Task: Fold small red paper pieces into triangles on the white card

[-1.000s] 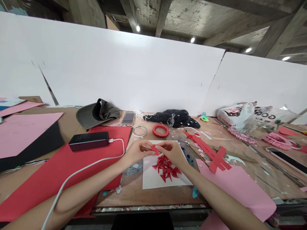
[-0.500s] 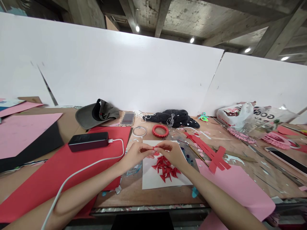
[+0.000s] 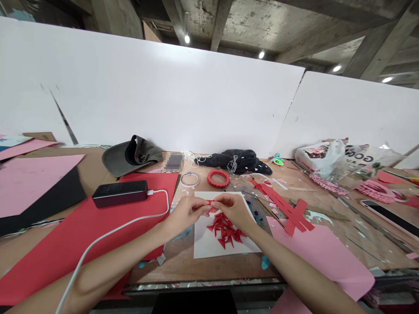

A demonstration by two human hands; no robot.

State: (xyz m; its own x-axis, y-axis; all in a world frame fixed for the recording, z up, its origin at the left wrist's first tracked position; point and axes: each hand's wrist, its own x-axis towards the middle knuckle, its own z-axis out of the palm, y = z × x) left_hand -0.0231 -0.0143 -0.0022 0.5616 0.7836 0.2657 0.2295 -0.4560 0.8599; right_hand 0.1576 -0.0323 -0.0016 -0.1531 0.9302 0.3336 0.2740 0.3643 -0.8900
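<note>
Reading my feed left to right from the white card [image 3: 203, 248]: well left of it lies a pink paper sheet [image 3: 36, 185]. Nearer, a red paper sheet [image 3: 65, 253] reaches almost to the card, with a black power bank [image 3: 119, 193] on it. A white cable [image 3: 108, 229] runs from the power bank across my left forearm [image 3: 114, 257], and a grey cap [image 3: 132, 156] sits beyond.

Above the card, my left hand [image 3: 185, 213] and right hand [image 3: 234, 210] meet, their fingertips [image 3: 205, 208] pressed together, pinching a small red paper piece [image 3: 212, 208] between them. Under my hands, on the card, lies a heap of red paper triangles [image 3: 225, 231]. Beyond the card sits a red paper ring [image 3: 218, 179].

Right of the card are crossed red paper strips [image 3: 288, 213], then a pink paper piece [image 3: 327, 257] nearer me. Far right, beyond them, is a white plastic bag [image 3: 319, 158].
</note>
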